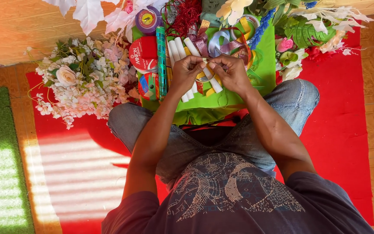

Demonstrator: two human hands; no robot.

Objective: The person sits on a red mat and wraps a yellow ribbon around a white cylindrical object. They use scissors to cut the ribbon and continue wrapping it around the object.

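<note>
- Small pale strip of ribbon or paper [204, 61], pinched between both hands over the green cloth, too small to tell more.
- Left hand [186, 71]: fingertips clenched on the strip's left end.
- Right hand [232, 73]: fingertips grasping its right end, touching the left hand's.
- Just beneath: white cylindrical sticks [182, 50] lying on a bright green cloth [221, 100], loose coloured ribbons [226, 41] beside them.
- Left of the cloth: red ribbon spool [143, 54], pale pink-and-white artificial flower bunch [83, 80].
- Underneath all: red mat [338, 125].
</note>
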